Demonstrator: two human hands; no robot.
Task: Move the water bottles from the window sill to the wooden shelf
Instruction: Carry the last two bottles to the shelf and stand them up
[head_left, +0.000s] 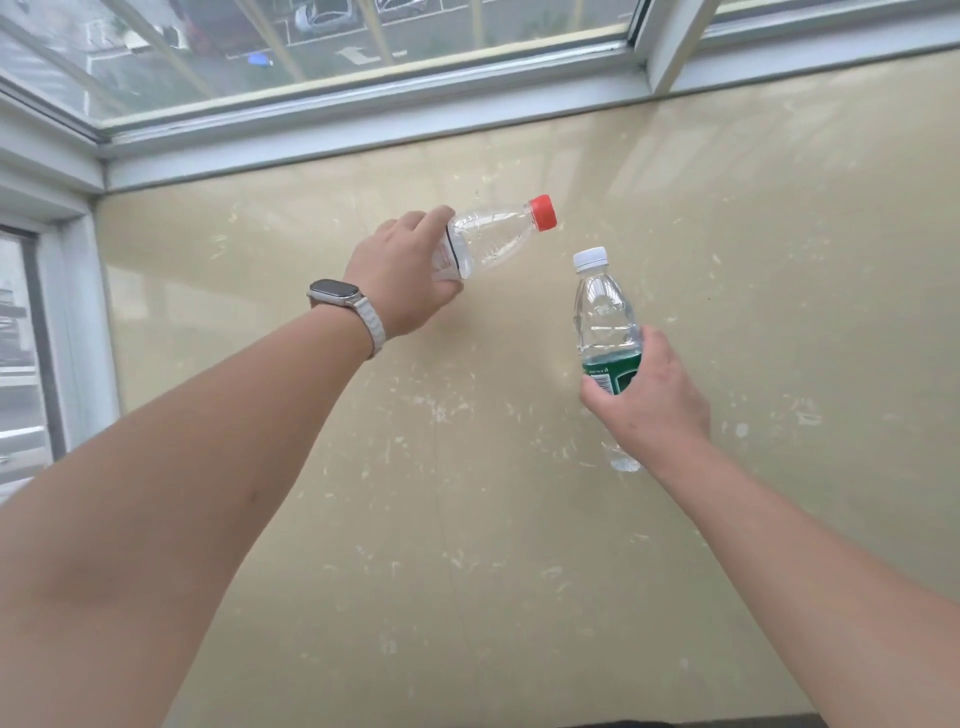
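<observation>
A: Above the window sill (519, 519), red-cap bottle (488, 239) tilted in left hand (410, 275), near-empty, light, crushable.
B: White-cap bottle (605, 317)?
A: Upright in right hand (649, 400), fingers wrapped around label; part-full, heavier. Grip mid-body.

A: Any text legible?

B: Not really. The clear plastic water bottle w/ white cap and green label (605, 317) has print on the label (609, 375), white marks plus a barcode-type patch, too small to read.

A: The other one?

B: The clear plastic bottle w/ red cap (493, 236) has a label edge mostly under the fingers, nothing readable.

A: Outside the window?

B: A white arrow painted on the road (358, 54). No words.
</observation>
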